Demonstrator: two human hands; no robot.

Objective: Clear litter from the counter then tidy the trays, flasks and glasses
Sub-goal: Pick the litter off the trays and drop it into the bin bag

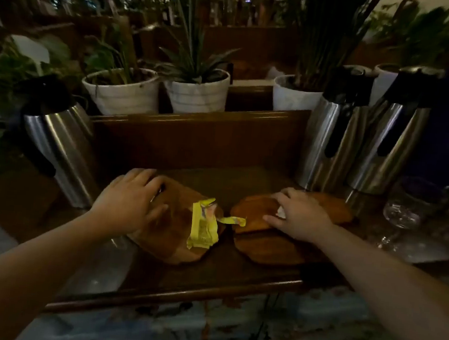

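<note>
A crumpled yellow wrapper [204, 224] lies on a round wooden tray [175, 239] on the dark counter [207, 278]. My left hand [130, 199] rests with spread fingers on that tray's far left edge. To the right lie stacked wooden trays [262, 244]; my right hand [300, 215] is on the upper one, fingers over a small white scrap [281, 213]. Whether the fingers pinch the scrap is unclear. A steel flask [61, 143] stands at the left, two more flasks [330, 136] [388, 139] at the right. Wine glasses [406, 209] stand at the far right.
White plant pots [121, 91] [198, 90] [293, 94] sit on the ledge behind a wooden back panel [199, 134]. The counter's front edge [178, 294] runs below the trays. A patterned floor shows beneath.
</note>
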